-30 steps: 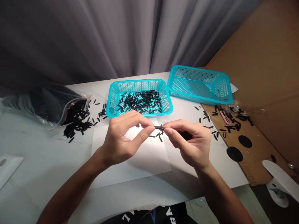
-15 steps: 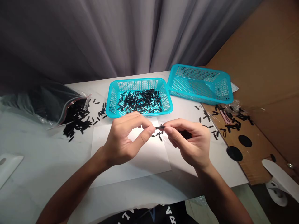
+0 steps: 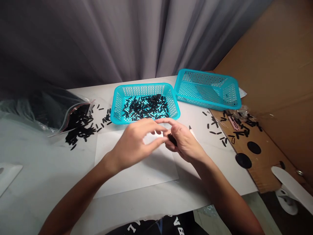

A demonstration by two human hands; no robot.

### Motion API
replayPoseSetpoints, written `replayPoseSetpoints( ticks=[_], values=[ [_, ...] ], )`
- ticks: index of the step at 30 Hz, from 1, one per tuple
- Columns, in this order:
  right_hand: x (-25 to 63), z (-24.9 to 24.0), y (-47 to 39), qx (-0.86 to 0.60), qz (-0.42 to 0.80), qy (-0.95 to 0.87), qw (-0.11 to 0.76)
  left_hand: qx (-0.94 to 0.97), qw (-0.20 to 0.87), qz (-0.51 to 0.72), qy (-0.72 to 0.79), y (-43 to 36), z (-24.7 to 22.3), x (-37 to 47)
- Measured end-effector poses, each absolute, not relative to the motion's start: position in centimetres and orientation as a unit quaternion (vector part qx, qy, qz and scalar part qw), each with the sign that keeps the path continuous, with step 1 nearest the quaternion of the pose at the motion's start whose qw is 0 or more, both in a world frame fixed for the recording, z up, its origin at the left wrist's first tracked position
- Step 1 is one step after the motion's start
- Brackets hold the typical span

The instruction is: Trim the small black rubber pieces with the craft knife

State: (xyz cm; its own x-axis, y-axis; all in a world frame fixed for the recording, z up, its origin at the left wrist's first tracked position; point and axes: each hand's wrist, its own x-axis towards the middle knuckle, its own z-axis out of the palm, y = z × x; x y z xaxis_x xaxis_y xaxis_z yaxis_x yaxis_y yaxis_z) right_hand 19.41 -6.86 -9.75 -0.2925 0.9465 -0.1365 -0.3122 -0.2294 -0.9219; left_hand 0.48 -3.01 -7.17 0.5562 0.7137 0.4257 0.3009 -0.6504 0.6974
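My right hand (image 3: 183, 140) is turned inward with its fingers curled round a clump of small black slivers (image 3: 172, 139). Against that hand come the fingertips of my left hand (image 3: 139, 140); its thumb and fingers bend toward each other in a pinch, slightly blurred, and whatever lies between the tips is hidden. Both hands hover over a white paper sheet (image 3: 137, 176). Just behind them stands a turquoise basket (image 3: 145, 85) with many loose black slivers (image 3: 141, 106) on its bottom.
A second turquoise basket (image 3: 207, 106) stands at the back right. On the left, an opened plastic bag (image 3: 46, 111) spills black slivers (image 3: 83, 130). Cardboard (image 3: 264, 173) at the right carries a pink tool (image 3: 234, 123), more slivers and black discs (image 3: 243, 160).
The black sliver pinched between both hands no longer shows. My right hand has turned and moved left, showing the clump in it, and my left fingertips now meet it.
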Motion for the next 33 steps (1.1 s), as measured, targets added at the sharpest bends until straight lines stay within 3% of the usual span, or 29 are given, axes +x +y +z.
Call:
replayPoseSetpoints(
  ticks=[6, 10, 15, 24, 27, 30, 33],
  values=[
    [19.2, -9.4, -7.4, -0.339, 0.714, -0.440, 0.427, 0.819, 0.341, 0.332, 0.319, -4.0, -7.2, 1.1],
    [19.7, -9.5, -7.0, -0.366, 0.679, -0.455, 0.444, 0.800, 0.308, 0.390, 0.335, -3.4, -7.2, 0.8],
    [20.4, -9.2, -7.1, -0.433, 0.553, -0.508, 0.498, 0.805, 0.201, 0.466, 0.308, -3.0, -6.6, 0.1],
    [20.0, -7.4, -8.2, -0.482, 0.344, -0.591, 0.548, 0.818, 0.201, 0.461, 0.278, -3.2, -5.8, -0.1],
    [20.4, -7.5, -8.1, -0.511, 0.316, -0.566, 0.565, 0.851, 0.203, 0.361, 0.324, -2.4, -5.9, -1.3],
    [20.8, -7.8, -7.9, -0.522, 0.311, -0.533, 0.589, 0.910, 0.178, 0.094, 0.362, -1.5, -7.4, -2.1],
    [21.0, -8.0, -7.7, -0.518, 0.312, -0.526, 0.598, 0.911, 0.144, 0.056, 0.383, -1.2, -10.5, -1.4]
  ],
)
